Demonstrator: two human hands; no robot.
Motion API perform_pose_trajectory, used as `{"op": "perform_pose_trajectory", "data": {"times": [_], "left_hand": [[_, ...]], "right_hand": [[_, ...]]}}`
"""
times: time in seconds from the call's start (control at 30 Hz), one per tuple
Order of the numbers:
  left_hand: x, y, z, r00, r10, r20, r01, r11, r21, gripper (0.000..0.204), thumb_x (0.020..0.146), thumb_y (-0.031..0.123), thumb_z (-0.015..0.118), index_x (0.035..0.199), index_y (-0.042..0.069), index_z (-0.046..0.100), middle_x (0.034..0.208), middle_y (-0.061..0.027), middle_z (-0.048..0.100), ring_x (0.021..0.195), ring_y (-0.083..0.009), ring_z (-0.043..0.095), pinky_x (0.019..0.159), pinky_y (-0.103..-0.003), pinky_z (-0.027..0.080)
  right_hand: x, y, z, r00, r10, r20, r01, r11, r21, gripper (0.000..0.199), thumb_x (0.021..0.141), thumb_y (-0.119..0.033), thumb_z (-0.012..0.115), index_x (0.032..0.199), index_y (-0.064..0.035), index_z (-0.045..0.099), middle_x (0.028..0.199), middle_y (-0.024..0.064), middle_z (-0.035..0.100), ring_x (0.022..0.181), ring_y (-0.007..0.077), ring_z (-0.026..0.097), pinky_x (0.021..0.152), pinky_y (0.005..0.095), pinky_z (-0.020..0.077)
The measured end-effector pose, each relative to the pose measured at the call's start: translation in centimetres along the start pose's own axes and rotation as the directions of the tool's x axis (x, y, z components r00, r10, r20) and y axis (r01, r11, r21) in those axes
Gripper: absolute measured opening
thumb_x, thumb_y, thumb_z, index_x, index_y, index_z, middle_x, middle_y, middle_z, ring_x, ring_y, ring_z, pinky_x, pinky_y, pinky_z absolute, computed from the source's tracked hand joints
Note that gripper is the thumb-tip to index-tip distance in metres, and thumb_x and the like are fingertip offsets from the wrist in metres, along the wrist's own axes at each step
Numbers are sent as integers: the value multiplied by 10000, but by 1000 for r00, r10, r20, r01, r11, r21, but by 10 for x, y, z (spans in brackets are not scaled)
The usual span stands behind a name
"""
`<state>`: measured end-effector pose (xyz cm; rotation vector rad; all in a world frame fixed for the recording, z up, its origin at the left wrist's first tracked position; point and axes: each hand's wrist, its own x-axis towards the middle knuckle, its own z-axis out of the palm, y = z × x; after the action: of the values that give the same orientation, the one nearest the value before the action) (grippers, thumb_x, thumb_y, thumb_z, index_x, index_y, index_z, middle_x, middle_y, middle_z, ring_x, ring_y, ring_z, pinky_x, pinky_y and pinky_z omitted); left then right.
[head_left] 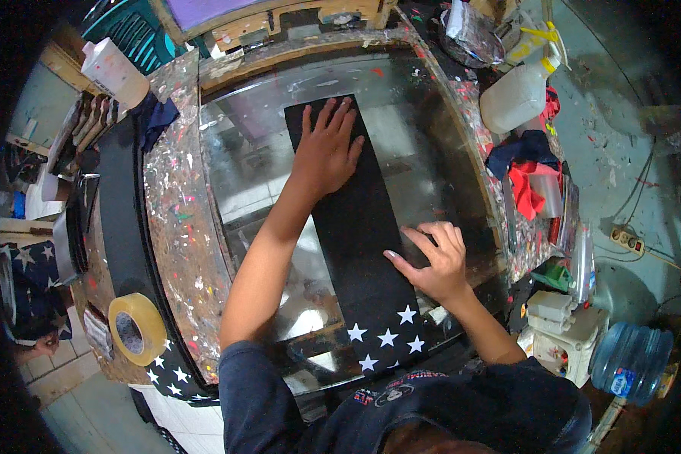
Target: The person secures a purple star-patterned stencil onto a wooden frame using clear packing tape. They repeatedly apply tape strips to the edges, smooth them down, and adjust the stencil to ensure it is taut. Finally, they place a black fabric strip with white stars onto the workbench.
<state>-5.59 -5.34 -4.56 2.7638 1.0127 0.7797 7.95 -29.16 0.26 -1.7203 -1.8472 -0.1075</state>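
Note:
A long black fabric strip (363, 219) with white stars at its near end lies lengthwise over a glass tabletop (257, 166). Near the strip's far end, my left hand (328, 151) lies flat on the cloth with its fingers spread. My right hand (435, 261) is at the strip's right edge, closer to me, thumb and fingers apart and nothing visible between them. Whether its fingertips touch the cloth I cannot tell. The starred near end runs down toward my shirt, which hides its last part.
On the paint-spattered left board (178, 227) lie stacked black starred strips (125, 212) and a tape roll (138, 329). A white bottle (116, 73) stands far left. To the right are a spray bottle (516, 94), red cloth (527, 189) and a blue water jug (632, 363). Another person's hand (45, 344) shows at far left.

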Motion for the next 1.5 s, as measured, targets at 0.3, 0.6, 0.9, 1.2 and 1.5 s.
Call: {"op": "perform_pose_trajectory", "data": {"times": [0.3, 0.6, 0.9, 1.2, 1.5], "left_hand": [[1, 1, -1, 1000, 1, 16, -2, 1000, 11, 521, 992, 334, 457, 1394, 5, 470, 1527, -138, 402, 1433, -333, 327, 1191, -574, 148], [0, 1, -1, 1000, 6, 14, -6, 1000, 22, 524, 988, 332, 467, 1395, 2, 469, 1523, -140, 409, 1430, -341, 330, 1183, -584, 164], [0, 2, -3, 997, -13, 75, 10, 999, 33, 549, 996, 336, 467, 1429, 3, 413, 1561, -127, 351, 1447, -342, 294, 1203, -558, 150], [0, 0, -1, 1000, 11, 6, -11, 1000, 11, 518, 985, 328, 471, 1387, 2, 473, 1517, -145, 414, 1417, -343, 344, 1179, -586, 176], [0, 0, 0, 999, -7, 33, 7, 1000, 0, 526, 992, 344, 453, 1391, 1, 471, 1535, -140, 391, 1435, -342, 321, 1188, -582, 155]], "right_hand": [[-3, 3, 2, 999, -45, 4, 45, 998, -38, 392, 665, -282, 882, 963, -72, 738, 911, 71, 603, 841, 255, 576, 723, 373, 434], [-3, 3, 2, 996, -88, 30, 91, 990, -105, 396, 691, -303, 858, 985, -67, 736, 911, 65, 599, 844, 249, 575, 711, 369, 428], [-4, 3, 0, 993, -95, 70, 103, 987, -127, 408, 694, -308, 848, 1010, -76, 737, 930, 61, 600, 854, 251, 574, 708, 371, 426], [-2, 0, 0, 994, -68, 83, 79, 988, -135, 412, 698, -291, 834, 1033, -73, 733, 939, 56, 601, 872, 260, 575, 722, 384, 434], [-3, 0, -4, 992, -118, 45, 124, 982, -142, 417, 712, -306, 811, 1041, -64, 728, 951, 73, 620, 868, 254, 582, 701, 383, 439]]}}
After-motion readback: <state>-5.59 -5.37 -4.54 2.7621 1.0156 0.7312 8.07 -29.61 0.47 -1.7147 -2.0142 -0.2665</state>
